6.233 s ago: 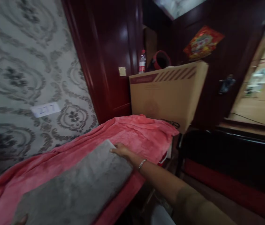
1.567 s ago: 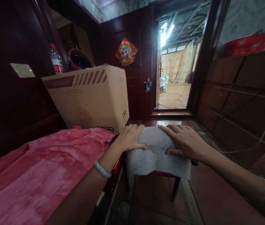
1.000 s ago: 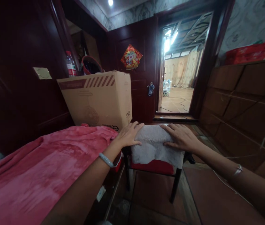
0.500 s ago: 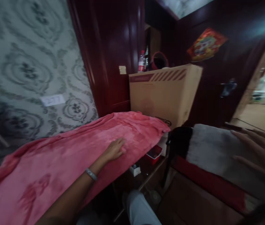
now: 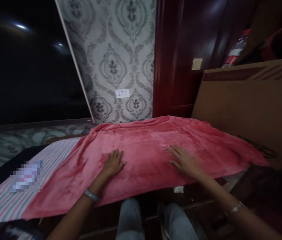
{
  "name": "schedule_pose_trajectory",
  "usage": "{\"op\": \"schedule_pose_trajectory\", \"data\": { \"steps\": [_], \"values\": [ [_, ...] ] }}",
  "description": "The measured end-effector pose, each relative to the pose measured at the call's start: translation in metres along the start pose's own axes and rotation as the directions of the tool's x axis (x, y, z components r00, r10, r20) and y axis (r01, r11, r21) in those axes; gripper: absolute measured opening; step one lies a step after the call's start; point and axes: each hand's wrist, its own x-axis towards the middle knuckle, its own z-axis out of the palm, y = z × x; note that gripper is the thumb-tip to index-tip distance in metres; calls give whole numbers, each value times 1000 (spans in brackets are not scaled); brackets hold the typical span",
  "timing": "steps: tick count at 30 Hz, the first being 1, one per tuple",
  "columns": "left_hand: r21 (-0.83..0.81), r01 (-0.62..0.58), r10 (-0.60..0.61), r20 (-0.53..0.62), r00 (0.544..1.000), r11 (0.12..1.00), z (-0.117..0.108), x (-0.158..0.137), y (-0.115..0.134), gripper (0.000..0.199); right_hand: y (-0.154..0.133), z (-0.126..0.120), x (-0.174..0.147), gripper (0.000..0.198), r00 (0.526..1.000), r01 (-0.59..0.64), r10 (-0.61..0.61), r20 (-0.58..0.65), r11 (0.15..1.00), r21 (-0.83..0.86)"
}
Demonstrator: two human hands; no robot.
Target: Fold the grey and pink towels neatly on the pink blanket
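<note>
A plush pink blanket lies spread over a long low surface, mostly smooth, with folds along its back edge and bunched cloth at the right. My left hand rests flat on its middle-left part, fingers apart. On the right half of the cloth lies my right hand, palm down with fingers stretched out. Neither hand grips anything. A striped cloth shows from under the blanket's left side. The blanket's front edge hangs over the side toward my knees.
A large cardboard box stands at the right, with a red-capped bottle on top. A dark television screen hangs at the left. A paper label marked 277 is on the patterned wall. My legs are close below.
The view has swung left. My right hand has come from above the grey cloth at the right down onto the blanket. My left hand now lies farther left on it.
</note>
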Motion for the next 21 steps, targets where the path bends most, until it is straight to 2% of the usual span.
{"op": "schedule_pose_trajectory", "data": {
  "steps": [2, 4, 7, 9, 13, 19, 21],
  "values": [
    [2, 21, -21, -34, 999, 1000, 11, -10, -8, 63, -6, 26, 28, 58, 999, -31, 31, 20, 999, 12],
    [-5, 16, -16, -84, 996, 1000, 21, -16, -11, 61, -7, 51, 42, 60, 991, -94, 94, 95, 996, -6],
    [-35, 14, -18, -122, 992, 999, 30, -19, -11, 61, 0, 84, 37, 63, 965, -154, 159, 207, 987, -43],
    [-54, 13, -20, -140, 990, 998, 32, -20, -10, 61, 7, 99, 28, 64, 961, -158, 166, 220, 986, -54],
    [-97, 15, -30, -157, 987, 995, 31, -24, -9, 61, 20, 115, 17, 70, 973, -127, 136, 189, 990, -57],
    [-121, 203, -224, -198, 954, 972, 31, -34, -1, 64, 28, 130, 16, 73, 987, -82, 87, 135, 996, -43],
    [-141, 220, -244, -189, 951, 965, 30, -36, 0, 66, 29, 134, 15, 72, 992, -63, 66, 106, 998, -31]
  ]
}}
